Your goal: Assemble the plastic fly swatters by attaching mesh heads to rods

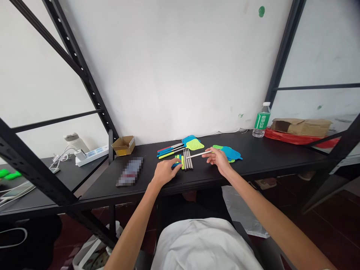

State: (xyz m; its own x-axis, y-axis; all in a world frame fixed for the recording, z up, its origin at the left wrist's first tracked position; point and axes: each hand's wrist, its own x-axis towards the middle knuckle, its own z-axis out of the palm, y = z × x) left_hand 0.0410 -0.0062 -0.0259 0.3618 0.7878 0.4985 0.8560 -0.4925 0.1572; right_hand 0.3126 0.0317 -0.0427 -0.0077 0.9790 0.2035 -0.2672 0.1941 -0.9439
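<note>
Your right hand (218, 160) pinches a thin metal rod (198, 154) between thumb and fingers, above a row of steel rods (187, 159); your left hand (166, 171) covers blue and green handles (178, 162), its grip hidden; fly swatters (194, 144) lie beyond on the black bench (242, 157); a blurred packet (129, 171) stays unreadable.

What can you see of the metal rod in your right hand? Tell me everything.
The thin, straight silver rod looks like smooth, shiny metal, with no grip or fitting visible on it. It is pinched near one end by the fingertips of the right hand and lies almost level, its free end pointing toward a row of dark rods on the black table. Whether it touches them cannot be told.
</note>
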